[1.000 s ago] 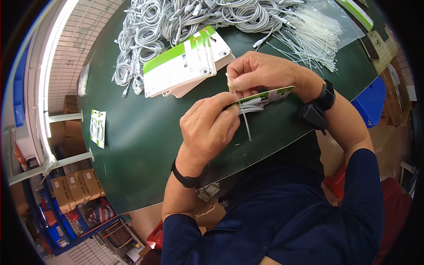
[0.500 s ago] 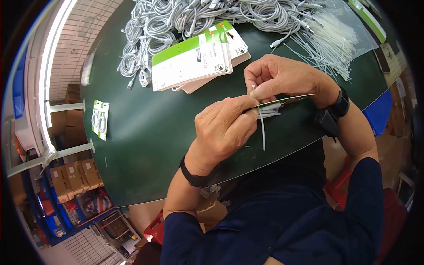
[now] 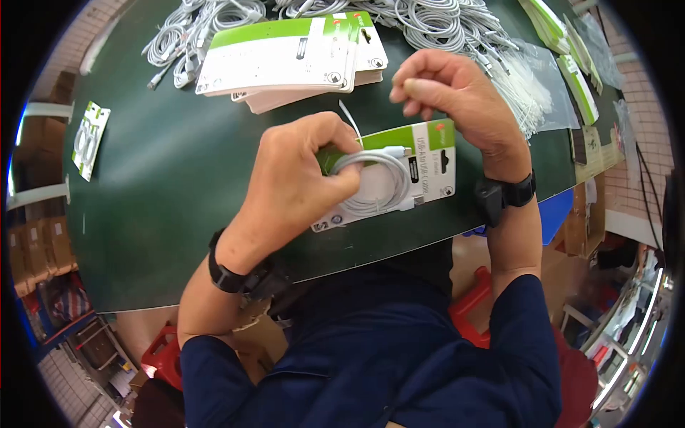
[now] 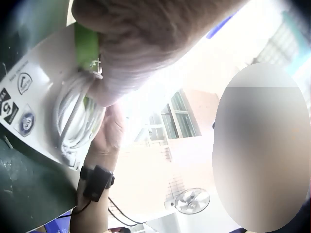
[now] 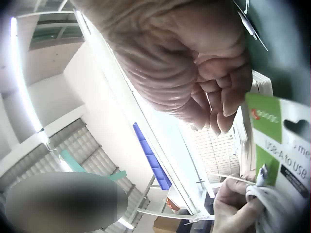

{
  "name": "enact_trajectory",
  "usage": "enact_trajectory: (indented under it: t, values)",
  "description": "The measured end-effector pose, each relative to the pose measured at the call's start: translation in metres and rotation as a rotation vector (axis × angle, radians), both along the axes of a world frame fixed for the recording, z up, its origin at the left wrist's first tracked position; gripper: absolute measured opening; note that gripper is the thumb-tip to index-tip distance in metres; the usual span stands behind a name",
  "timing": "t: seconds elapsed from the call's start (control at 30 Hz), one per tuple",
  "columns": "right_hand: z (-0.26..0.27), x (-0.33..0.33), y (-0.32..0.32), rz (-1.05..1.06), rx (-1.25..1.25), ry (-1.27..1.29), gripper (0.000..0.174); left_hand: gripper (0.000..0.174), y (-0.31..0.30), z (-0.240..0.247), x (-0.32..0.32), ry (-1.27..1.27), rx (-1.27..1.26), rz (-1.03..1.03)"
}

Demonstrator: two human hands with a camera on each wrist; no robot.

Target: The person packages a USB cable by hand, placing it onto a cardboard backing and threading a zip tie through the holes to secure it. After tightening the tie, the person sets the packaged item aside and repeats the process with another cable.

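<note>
My left hand [image 3: 296,160] grips the left part of a white and green cable card [image 3: 432,175], thumb in front. A coiled white USB cable [image 3: 399,167] lies against the card's front, its plugs toward the card's right side. From behind the left fingers a thin white cable tie [image 3: 347,115] sticks up past the card's top edge. Up and right of the card, my right hand [image 3: 460,93] is apart from it, fingers loosely bent. In the right wrist view nothing shows between the fingers of that right hand [image 5: 214,82].
A stack of cards [image 3: 275,60] sits on the green table [image 3: 164,214] behind the left hand. Coiled cables [image 3: 442,32] heap along the back, with loose cable ties [image 3: 524,93] at the right. One carded cable [image 3: 89,139] lies far left; more cards [image 3: 576,89] lie far right.
The card has turned from nearly edge-on to face up, showing the coil. The right hand has moved away from the card, up and right. The head view has shifted.
</note>
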State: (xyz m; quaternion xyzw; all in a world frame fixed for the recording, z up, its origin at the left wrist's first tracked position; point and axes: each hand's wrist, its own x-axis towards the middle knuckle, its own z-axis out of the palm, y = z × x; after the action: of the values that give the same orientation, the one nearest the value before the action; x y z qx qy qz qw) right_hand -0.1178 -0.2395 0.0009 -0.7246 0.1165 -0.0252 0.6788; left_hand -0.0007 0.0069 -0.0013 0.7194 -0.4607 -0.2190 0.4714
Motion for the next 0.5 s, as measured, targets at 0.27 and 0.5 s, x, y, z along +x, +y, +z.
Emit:
enact_trajectory:
  t: [0.27,0.5]
  values:
    - [-0.008,0.009,0.029,0.14,-0.466,-0.094,0.018,0.01,-0.004,-0.021,0.011,0.213,0.18,-0.048]
    - [-0.015,0.013,0.046,0.206,-0.613,-0.262,0.017,0.01,-0.005,-0.025,0.008,0.18,0.174,-0.04]
